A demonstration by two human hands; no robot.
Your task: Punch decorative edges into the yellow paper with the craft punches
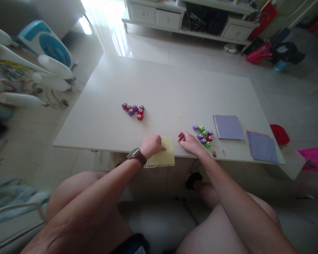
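Observation:
A sheet of yellow paper (166, 155) with rows of punched holes along its edges lies at the table's front edge, its lower part jutting over. My left hand (151, 145), with a watch on the wrist, is closed on the paper and covers its left part. Just right of the sheet, my right hand (188, 141) rests near the tabletop with its fingers curled. Whether they hold anything is hidden. Beside it stand several small purple, green and red craft punches (204, 133). More purple and red craft punches (140, 111) form a group beyond my left hand.
Tiny yellow paper bits (179, 116) are scattered on the white table (159, 84). To the right lie a stack of purple paper (228, 127) and punched purple and pink sheets (263, 146). Two small flat pieces (214, 153) sit near the front edge.

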